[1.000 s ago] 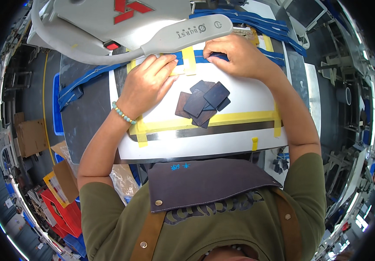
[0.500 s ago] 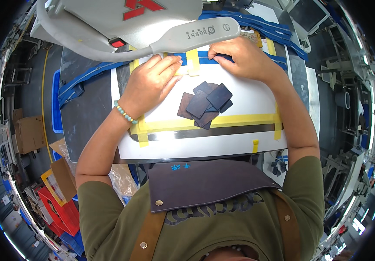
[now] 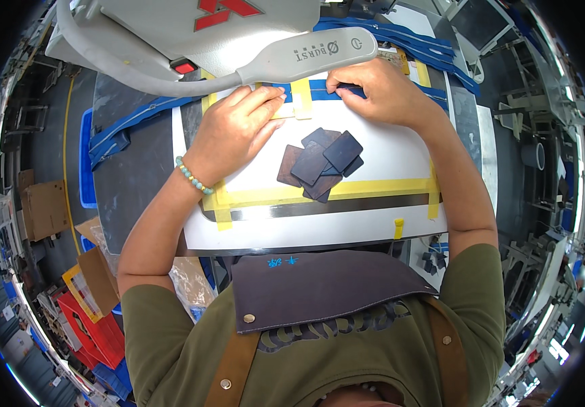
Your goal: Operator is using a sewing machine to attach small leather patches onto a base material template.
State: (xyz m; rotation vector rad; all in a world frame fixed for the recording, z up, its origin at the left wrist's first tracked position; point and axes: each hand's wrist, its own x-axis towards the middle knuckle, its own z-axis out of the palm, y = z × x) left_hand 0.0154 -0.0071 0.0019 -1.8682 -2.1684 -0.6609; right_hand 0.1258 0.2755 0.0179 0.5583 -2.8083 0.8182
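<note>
A blue zipper tape [image 3: 318,89] runs left to right beneath both my hands, across the white work sheet [image 3: 374,149]. My left hand [image 3: 235,125] rests with fingers stretched onto the tape, its thumb apart from them; a beaded bracelet circles that wrist. Farther right, my right hand [image 3: 377,91] has thumb and forefinger closed on the zipper tape. A yellow tape strip [image 3: 302,100] crosses the zipper tape between the hands. Nearer to me lies a pile of dark rectangular patches [image 3: 325,163]. The sewing machine's arm hides whatever is under its head.
A grey sewing machine [image 3: 258,41] with a curved lamp [image 3: 306,55] overhangs the work. More blue zipper tapes [image 3: 401,37] lie at the back right. Left of the table are a blue bin [image 3: 87,163], a cardboard box [image 3: 45,209] and a red crate [image 3: 92,329].
</note>
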